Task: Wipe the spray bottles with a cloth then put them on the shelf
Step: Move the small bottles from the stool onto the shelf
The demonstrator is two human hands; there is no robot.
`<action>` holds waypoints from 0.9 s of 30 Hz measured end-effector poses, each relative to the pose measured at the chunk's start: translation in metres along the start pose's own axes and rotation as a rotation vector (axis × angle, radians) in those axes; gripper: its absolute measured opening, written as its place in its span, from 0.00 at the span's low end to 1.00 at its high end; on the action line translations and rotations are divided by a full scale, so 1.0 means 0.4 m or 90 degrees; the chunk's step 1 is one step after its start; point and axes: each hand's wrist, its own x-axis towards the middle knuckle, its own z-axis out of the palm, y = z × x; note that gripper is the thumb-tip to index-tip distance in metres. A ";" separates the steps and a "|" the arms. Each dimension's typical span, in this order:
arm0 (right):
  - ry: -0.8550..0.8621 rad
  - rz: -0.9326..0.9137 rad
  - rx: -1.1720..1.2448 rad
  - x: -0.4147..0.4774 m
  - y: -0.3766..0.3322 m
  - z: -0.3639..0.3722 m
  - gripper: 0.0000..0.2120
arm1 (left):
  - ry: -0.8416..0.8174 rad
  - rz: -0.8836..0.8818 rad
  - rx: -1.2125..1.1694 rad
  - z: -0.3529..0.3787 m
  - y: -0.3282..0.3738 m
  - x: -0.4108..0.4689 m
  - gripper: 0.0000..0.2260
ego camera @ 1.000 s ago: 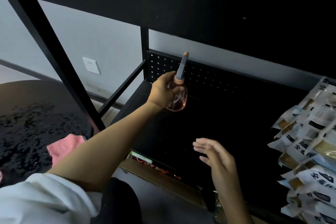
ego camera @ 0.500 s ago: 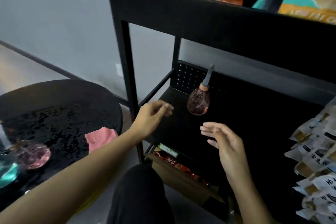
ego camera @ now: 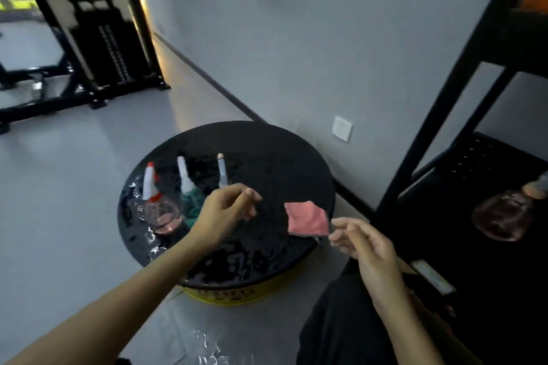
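**both hands over the wet round table, one pink bottle on the shelf**

the round black table (ego camera: 267, 151) is wet, with beads of water across its top, and sits on a yellow base (ego camera: 231, 295). three spray bottles stand upright in a row near its left edge. the leftmost is a clear bottle with a red and white trigger head (ego camera: 160, 207). just beside it is a green bottle with a white nozzle (ego camera: 189, 198). next comes a slim nozzle with a pink tip (ego camera: 221, 170), its body hidden behind the left hand.

a pink cloth (ego camera: 308, 218) lies flat at the table's right edge.

the left hand (ego camera: 225, 213) hovers over the middle of the table, fingers loosely curled, gripping nothing. the right hand (ego camera: 364, 243) is off the table's right edge, fingers loosely curled and empty. its fingertips (ego camera: 336, 227) are just beside the cloth's near corner; whether they touch it cannot be told.

to the right stands a black metal shelf (ego camera: 489, 163). a round pink spray bottle (ego camera: 501, 216) rests upright on its dark board, well apart from both hands.

a white wall socket (ego camera: 342, 128) sits on the grey wall behind the table.
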 end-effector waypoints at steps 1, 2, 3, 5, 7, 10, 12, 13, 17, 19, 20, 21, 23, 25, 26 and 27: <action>-0.020 0.000 -0.004 0.009 0.005 0.035 0.14 | 0.018 -0.015 0.003 -0.034 -0.024 -0.010 0.13; -0.038 -0.001 -0.008 0.018 0.013 0.068 0.15 | 0.033 -0.029 0.009 -0.065 -0.048 -0.018 0.13; -0.055 -0.001 -0.010 0.027 0.021 0.101 0.15 | 0.047 -0.043 0.018 -0.093 -0.071 -0.024 0.12; -0.084 0.010 -0.015 0.042 0.044 0.160 0.15 | 0.072 -0.070 0.028 -0.136 -0.112 -0.029 0.11; -0.112 0.019 -0.026 0.056 0.072 0.209 0.15 | 0.093 -0.093 0.021 -0.162 -0.142 -0.027 0.10; -0.148 0.029 -0.050 0.078 0.114 0.261 0.15 | 0.105 -0.121 0.017 -0.180 -0.179 -0.011 0.09; -0.160 0.035 -0.052 0.092 0.134 0.283 0.15 | 0.103 -0.125 0.033 -0.181 -0.201 0.006 0.07; -0.165 0.037 -0.051 0.098 0.139 0.292 0.16 | 0.103 -0.125 0.039 -0.179 -0.212 0.015 0.06; -0.171 0.043 -0.040 0.116 0.150 0.311 0.15 | 0.103 -0.143 0.059 -0.155 -0.253 0.055 0.06; -0.173 0.047 -0.034 0.124 0.154 0.314 0.14 | 0.103 -0.151 0.067 -0.135 -0.266 0.075 0.10; -0.175 0.053 -0.029 0.127 0.155 0.315 0.14 | 0.105 -0.154 0.063 -0.125 -0.269 0.086 0.14; -0.177 0.060 -0.026 0.129 0.157 0.316 0.14 | 0.104 -0.157 0.060 -0.116 -0.272 0.099 0.17; -0.179 0.068 -0.026 0.131 0.161 0.320 0.13 | 0.099 -0.151 0.073 -0.098 -0.282 0.126 0.22; -0.184 0.068 -0.032 0.133 0.166 0.323 0.13 | 0.094 -0.149 0.090 -0.085 -0.297 0.157 0.27; -0.184 0.069 -0.033 0.135 0.170 0.325 0.13 | 0.090 -0.150 0.096 -0.081 -0.303 0.174 0.28; -0.180 0.071 -0.033 0.136 0.173 0.325 0.13 | 0.083 -0.149 0.099 -0.078 -0.309 0.190 0.29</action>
